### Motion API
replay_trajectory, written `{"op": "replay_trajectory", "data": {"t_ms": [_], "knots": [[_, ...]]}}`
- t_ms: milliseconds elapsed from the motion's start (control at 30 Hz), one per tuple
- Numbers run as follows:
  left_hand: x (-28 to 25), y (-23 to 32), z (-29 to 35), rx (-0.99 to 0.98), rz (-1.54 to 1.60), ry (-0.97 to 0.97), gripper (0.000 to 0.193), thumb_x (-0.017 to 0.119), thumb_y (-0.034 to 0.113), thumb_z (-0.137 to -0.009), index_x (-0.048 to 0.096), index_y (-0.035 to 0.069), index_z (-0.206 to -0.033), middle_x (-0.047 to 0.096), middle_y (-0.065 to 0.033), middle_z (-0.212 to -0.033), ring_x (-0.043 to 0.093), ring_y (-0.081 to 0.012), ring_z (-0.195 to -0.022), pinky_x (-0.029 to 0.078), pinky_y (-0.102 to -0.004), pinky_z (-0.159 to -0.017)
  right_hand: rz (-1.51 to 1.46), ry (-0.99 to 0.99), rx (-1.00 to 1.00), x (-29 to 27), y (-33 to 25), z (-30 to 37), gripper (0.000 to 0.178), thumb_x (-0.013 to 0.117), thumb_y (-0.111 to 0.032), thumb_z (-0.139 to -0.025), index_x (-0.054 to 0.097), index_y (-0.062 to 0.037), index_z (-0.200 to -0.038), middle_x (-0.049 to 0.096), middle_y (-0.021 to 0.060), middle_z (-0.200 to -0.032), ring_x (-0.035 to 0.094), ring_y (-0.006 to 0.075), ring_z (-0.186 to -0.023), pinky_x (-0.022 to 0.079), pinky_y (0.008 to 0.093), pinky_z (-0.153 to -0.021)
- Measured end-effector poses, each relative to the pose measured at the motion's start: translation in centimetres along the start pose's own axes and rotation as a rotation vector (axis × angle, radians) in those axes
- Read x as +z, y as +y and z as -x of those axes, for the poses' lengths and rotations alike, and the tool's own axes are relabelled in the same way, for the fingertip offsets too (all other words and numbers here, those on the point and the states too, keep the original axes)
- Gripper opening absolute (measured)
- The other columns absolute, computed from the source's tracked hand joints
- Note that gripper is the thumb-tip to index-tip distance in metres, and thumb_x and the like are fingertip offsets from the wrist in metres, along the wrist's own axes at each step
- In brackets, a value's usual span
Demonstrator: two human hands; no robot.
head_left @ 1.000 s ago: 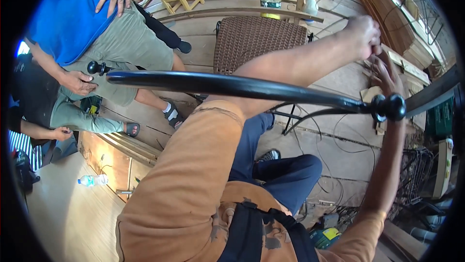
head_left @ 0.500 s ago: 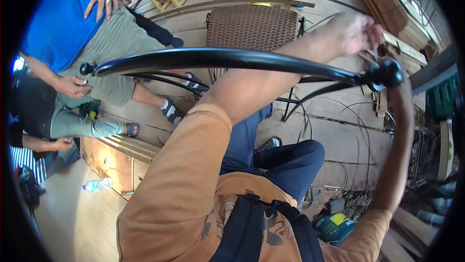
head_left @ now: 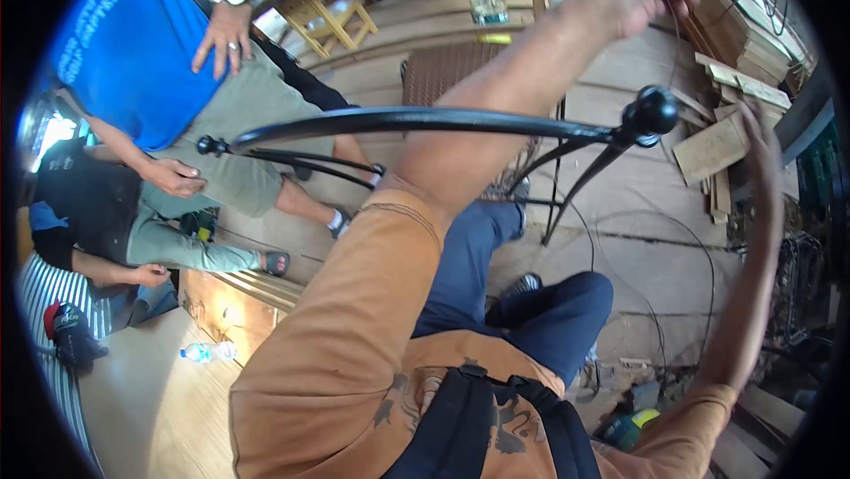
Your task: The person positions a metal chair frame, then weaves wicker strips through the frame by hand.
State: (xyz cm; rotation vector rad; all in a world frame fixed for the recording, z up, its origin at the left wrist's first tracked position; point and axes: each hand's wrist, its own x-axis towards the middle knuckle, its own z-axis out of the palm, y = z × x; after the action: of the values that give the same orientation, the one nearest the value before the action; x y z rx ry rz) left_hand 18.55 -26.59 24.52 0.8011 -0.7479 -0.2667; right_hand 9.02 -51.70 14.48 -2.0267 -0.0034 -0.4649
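Note:
A black metal chair frame (head_left: 425,118) with ball ends (head_left: 653,114) stands in front of me, and its woven brown seat (head_left: 443,72) shows partly behind my arm. My left arm reaches across above the frame's curved top rail. Up at the top right, my left hand (head_left: 620,1) has its fingers curled together; a thin dark cord (head_left: 678,45) hangs from it. Over to the right, my right hand (head_left: 759,138) is raised beside a wood pile, somewhat blurred, with fingers stretched upward and no object visible in it.
Two people are at the left, one in a blue shirt (head_left: 150,54). A plywood board (head_left: 146,390) with a plastic bottle (head_left: 208,352) is at lower left. Wood offcuts (head_left: 713,147) lie at right, and loose dark cable (head_left: 655,302) trails over the plank floor.
My left hand has risen farther up and away. My right hand has moved right, clear of the chair's ball end. The chair frame appears shifted and turned in view.

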Motion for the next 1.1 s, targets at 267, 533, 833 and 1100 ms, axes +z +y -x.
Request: {"op": "replay_trajectory", "data": {"t_ms": [267,533,833,1100], "knots": [[-9.3,2.1,3.3,-0.119,0.308,0.524,0.019,0.036,0.006,-0.084,0.039,0.012,-0.066,0.039,0.004,-0.052,0.036,-0.0085,-0.044,0.035,-0.0272,-0.047,0.166,0.024,-0.187,3.3,-2.7,6.9,0.028,0.048,-0.023,-0.089,0.055,0.0032,-0.092,0.052,0.0181,-0.071,0.047,0.0197,-0.062,0.038,0.0309,-0.063],[-19.0,13.1,9.8,0.166,-0.118,0.988,0.011,0.035,0.017,-0.085,0.042,0.014,-0.078,0.034,0.0037,-0.054,0.028,-0.0092,-0.04,0.024,-0.0254,-0.04,0.291,-0.233,0.035,5.2,9.2,13.0,0.03,0.042,-0.022,-0.09,0.046,0.0028,-0.074,0.035,0.0171,-0.056,0.033,0.0265,-0.05,0.03,0.0365,-0.048],[-9.0,15.3,19.8,0.069,-0.727,0.898,0.047,0.031,0.054,-0.089,0.049,0.011,-0.079,0.034,0.0062,-0.056,0.026,-0.006,-0.041,0.02,-0.0233,-0.036,0.859,-0.422,0.295,8.1,18.5,16.5,0.03,0.05,-0.023,-0.081,0.057,-0.0016,-0.101,0.059,0.0202,-0.095,0.057,0.0323,-0.09,0.045,0.0433,-0.078],[2.5,4.7,41.5,-0.237,-1.47,0.635,0.035,0.04,0.028,-0.092,0.051,0.002,-0.073,0.046,-0.0041,-0.056,0.047,-0.0127,-0.054,0.039,-0.0278,-0.054,-0.726,-1.01,-0.158,24.8,-9.0,24.2,0.04,0.052,-0.026,-0.087,0.046,-0.0001,-0.117,0.059,0.0119,-0.097,0.053,0.0127,-0.094,0.043,0.0244,-0.08]]}}
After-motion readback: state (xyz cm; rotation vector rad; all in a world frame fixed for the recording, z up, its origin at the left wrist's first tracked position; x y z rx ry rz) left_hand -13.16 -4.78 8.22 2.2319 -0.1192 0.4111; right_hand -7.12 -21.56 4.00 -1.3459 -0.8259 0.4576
